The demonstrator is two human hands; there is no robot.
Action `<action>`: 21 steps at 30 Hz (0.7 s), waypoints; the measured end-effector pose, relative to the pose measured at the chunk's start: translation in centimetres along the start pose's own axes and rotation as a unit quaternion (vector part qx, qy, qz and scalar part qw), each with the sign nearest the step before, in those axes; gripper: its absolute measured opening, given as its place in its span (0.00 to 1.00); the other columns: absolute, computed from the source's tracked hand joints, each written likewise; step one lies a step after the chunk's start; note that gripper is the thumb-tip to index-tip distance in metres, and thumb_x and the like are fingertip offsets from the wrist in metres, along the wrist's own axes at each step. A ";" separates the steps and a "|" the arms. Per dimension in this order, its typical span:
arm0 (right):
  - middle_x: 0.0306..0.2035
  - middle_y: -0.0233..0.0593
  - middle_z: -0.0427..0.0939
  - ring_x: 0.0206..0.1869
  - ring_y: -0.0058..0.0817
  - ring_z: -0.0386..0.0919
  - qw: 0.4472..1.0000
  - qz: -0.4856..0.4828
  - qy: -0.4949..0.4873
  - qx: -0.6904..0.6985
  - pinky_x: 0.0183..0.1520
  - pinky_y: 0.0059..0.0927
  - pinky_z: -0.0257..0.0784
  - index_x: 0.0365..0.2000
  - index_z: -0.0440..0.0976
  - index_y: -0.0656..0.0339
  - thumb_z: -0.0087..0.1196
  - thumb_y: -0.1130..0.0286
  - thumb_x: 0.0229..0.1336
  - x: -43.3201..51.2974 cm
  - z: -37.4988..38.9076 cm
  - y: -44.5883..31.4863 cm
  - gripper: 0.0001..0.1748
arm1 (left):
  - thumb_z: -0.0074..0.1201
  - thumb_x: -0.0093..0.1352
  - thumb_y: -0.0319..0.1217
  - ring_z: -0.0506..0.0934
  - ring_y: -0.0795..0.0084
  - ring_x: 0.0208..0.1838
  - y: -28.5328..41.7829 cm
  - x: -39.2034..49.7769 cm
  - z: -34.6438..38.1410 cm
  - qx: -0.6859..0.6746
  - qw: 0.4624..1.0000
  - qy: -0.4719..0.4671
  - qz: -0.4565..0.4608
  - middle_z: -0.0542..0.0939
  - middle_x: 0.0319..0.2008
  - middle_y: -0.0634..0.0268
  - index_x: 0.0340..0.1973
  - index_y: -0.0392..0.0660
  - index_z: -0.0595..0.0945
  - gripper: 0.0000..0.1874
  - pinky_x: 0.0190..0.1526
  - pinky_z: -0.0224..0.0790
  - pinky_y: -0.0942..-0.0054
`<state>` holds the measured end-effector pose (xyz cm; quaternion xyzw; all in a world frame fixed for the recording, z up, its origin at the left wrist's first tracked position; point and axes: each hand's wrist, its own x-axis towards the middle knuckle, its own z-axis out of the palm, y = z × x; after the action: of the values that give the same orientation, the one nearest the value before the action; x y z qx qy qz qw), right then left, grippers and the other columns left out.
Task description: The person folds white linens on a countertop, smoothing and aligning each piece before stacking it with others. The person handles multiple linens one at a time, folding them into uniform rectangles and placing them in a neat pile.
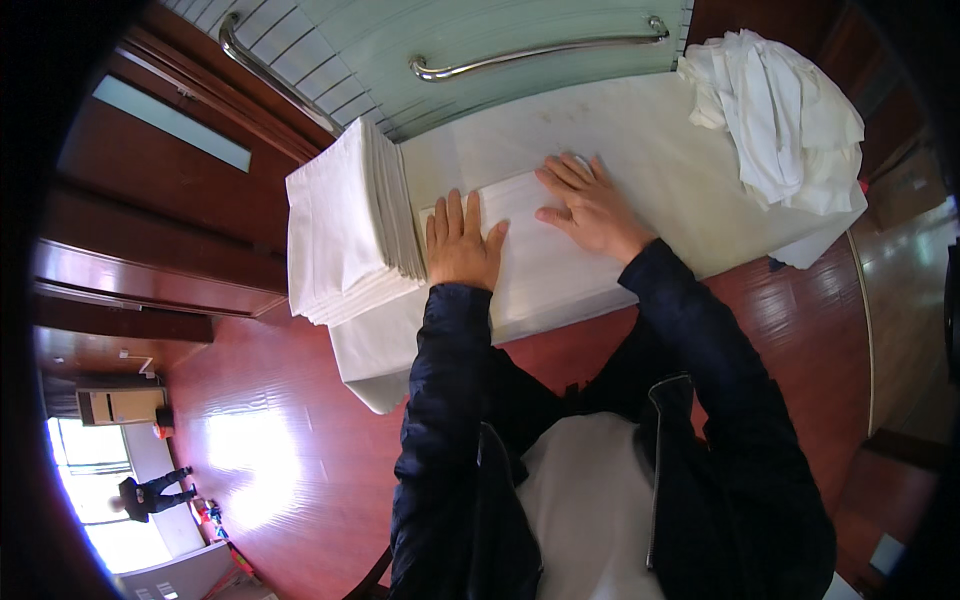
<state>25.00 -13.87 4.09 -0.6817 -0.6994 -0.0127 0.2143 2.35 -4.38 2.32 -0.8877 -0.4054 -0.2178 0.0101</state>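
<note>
A flat, folded white cloth (525, 225) lies on a table covered with a pale cloth (645, 112). My left hand (463, 244) rests palm down on its left end, with the fingers slightly apart. On its right part lies my right hand (589, 206), palm down, the thumb pointing left. Neither hand grips anything. Just left of my left hand stands a tall stack of folded white cloths (345, 225). A loose heap of crumpled white cloths (787, 124) sits at the table's right end.
Behind the table is a glass panel with a metal bar handle (540, 58). Dark red wooden doors (165, 232) stand at the left. A glossy reddish floor (315, 397) surrounds the table. Far off at lower left, another person (150, 496) stands near a window.
</note>
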 end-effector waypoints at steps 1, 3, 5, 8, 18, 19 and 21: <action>0.78 0.46 0.61 0.81 0.45 0.52 1.000 0.011 -0.005 -0.008 0.81 0.60 0.41 0.73 0.65 0.58 0.48 0.42 0.73 -0.1 0.4 0.3 0.39 | 0.52 0.76 0.55 0.63 0.40 0.77 -0.4 0.1 0.5 -0.006 0.999 0.027 0.022 0.68 0.74 0.44 0.72 0.44 0.72 0.36 0.77 0.51 0.43; 0.78 0.46 0.61 0.81 0.45 0.52 1.000 0.001 -0.002 -0.008 0.81 0.59 0.41 0.73 0.65 0.58 0.48 0.42 0.73 -0.4 0.9 0.7 0.40 | 0.53 0.76 0.55 0.63 0.40 0.77 -1.0 -0.3 0.8 -0.004 0.999 0.030 0.035 0.68 0.74 0.44 0.72 0.44 0.72 0.37 0.77 0.51 0.43; 0.76 0.46 0.62 0.80 0.46 0.54 1.000 -0.010 0.018 -0.018 0.80 0.60 0.43 0.72 0.66 0.59 0.48 0.41 0.73 -0.4 1.1 0.9 0.40 | 0.53 0.76 0.53 0.61 0.39 0.78 -0.9 -0.3 0.7 -0.019 0.999 0.016 0.020 0.66 0.75 0.43 0.73 0.45 0.71 0.36 0.77 0.49 0.41; 0.75 0.46 0.65 0.79 0.47 0.56 0.998 -0.024 0.044 -0.030 0.78 0.61 0.47 0.70 0.67 0.60 0.47 0.39 0.72 -0.2 1.2 0.9 0.40 | 0.52 0.77 0.48 0.58 0.37 0.80 0.7 0.4 0.8 0.000 0.999 0.014 0.033 0.62 0.78 0.43 0.75 0.48 0.69 0.34 0.78 0.47 0.37; 0.79 0.44 0.59 0.82 0.46 0.49 0.999 0.043 -0.014 -0.013 0.80 0.65 0.37 0.74 0.61 0.59 0.41 0.36 0.74 -0.3 1.1 1.4 0.44 | 0.40 0.80 0.56 0.58 0.49 0.82 0.9 1.0 1.0 0.019 0.999 -0.017 -0.029 0.63 0.78 0.48 0.76 0.52 0.69 0.34 0.80 0.43 0.45; 0.79 0.43 0.57 0.83 0.46 0.48 0.998 0.058 -0.019 -0.026 0.81 0.65 0.35 0.75 0.60 0.59 0.41 0.38 0.75 -0.4 1.2 1.5 0.43 | 0.39 0.80 0.56 0.57 0.49 0.82 -0.1 0.5 0.4 0.052 0.997 -0.031 -0.055 0.62 0.79 0.48 0.76 0.51 0.68 0.35 0.80 0.43 0.45; 0.80 0.45 0.55 0.83 0.49 0.46 0.996 0.081 -0.018 -0.030 0.81 0.65 0.33 0.76 0.58 0.60 0.42 0.39 0.76 -0.3 1.5 1.8 0.43 | 0.38 0.81 0.57 0.55 0.48 0.82 -1.0 -0.1 -0.1 0.015 0.997 -0.039 -0.061 0.61 0.79 0.47 0.77 0.47 0.66 0.37 0.81 0.41 0.46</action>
<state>26.28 -13.57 2.13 -0.7426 -0.6447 -0.0040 0.1816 1.56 -3.76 2.21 -0.8690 -0.4620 -0.1773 -0.0059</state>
